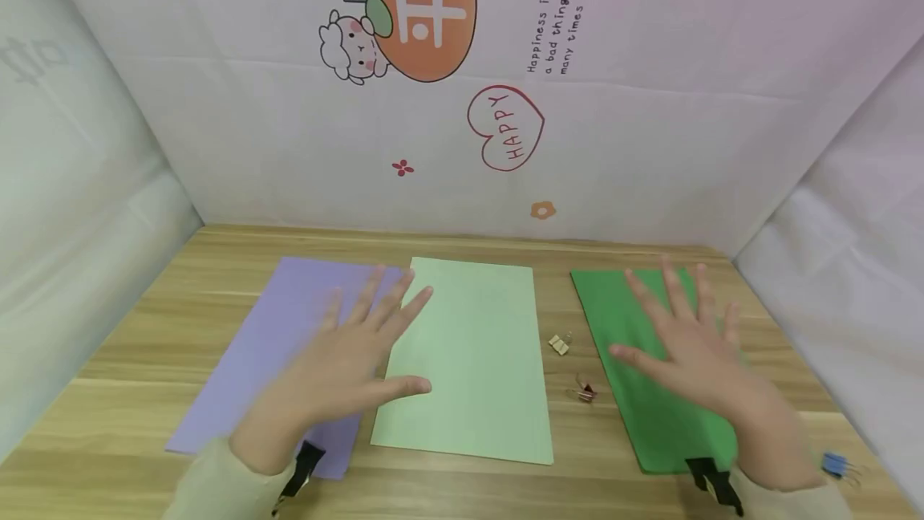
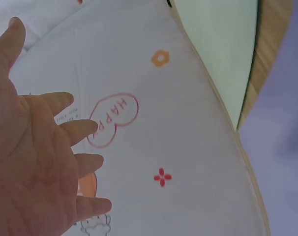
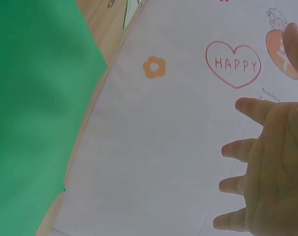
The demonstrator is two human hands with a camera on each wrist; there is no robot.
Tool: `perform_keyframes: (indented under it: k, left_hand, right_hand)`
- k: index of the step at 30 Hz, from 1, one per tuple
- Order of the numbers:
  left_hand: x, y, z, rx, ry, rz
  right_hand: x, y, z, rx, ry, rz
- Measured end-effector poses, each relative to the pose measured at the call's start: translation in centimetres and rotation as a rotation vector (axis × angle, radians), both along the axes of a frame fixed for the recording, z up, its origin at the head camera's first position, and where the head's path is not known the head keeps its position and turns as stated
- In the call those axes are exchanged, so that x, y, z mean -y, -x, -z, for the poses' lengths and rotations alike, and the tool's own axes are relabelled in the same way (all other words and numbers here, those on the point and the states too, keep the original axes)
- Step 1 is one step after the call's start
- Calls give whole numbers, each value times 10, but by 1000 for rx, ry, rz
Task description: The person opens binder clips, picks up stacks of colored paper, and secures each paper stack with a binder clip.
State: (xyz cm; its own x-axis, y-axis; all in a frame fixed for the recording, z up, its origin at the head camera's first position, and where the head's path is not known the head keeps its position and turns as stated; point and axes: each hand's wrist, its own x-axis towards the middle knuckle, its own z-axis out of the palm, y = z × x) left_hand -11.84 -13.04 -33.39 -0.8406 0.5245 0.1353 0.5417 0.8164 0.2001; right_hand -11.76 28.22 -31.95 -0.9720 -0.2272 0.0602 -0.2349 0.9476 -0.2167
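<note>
My left hand (image 1: pixel 346 363) hovers with spread fingers over the purple sheets (image 1: pixel 249 359), its fingertips and thumb reaching across the edge of the pale green sheets (image 1: pixel 469 359). Over the dark green sheets (image 1: pixel 621 375) is my right hand (image 1: pixel 696 351), fingers fanned out and holding nothing. Between the pale and dark green sheets lie a gold binder clip (image 1: pixel 559 344) and a dark reddish binder clip (image 1: pixel 586 393). A blue binder clip (image 1: pixel 835 465) sits at the right side, beyond the right wrist. Both wrist views show a bare palm with straight fingers.
A wooden table (image 1: pixel 462 492) carries everything. White cloth (image 1: pixel 289 159) printed with a heart, flowers and a sheep rises behind its far edge, and more white cloth (image 1: pixel 866 263) hangs at the sides. Black straps (image 1: pixel 299 472) circle the wrists.
</note>
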Motion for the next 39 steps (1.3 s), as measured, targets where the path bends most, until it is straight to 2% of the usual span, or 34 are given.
perform_keyframes:
  k: [11, 18, 29, 33, 36, 39]
  left_hand:
    - [-36, 9, 5, -19, 27, 150]
    - [-59, 13, 10, 11, 32, 226]
    - [-101, 18, 14, -29, 100, 360]
    - [-118, 19, 16, -66, 183, 398]
    - [-131, 18, 16, -63, 238, 426]
    - [-139, 18, 16, -47, 254, 449]
  right_hand:
    - [-23, 2, -5, 2, 34, 48]
    - [-39, 2, -3, 17, 49, 65]
    - [-65, 3, -2, 8, 60, 104]
    - [-78, 4, -2, -33, 91, 51]
    - [-89, 3, -1, -52, 149, 3]
    - [-99, 0, 2, -36, 204, 4]
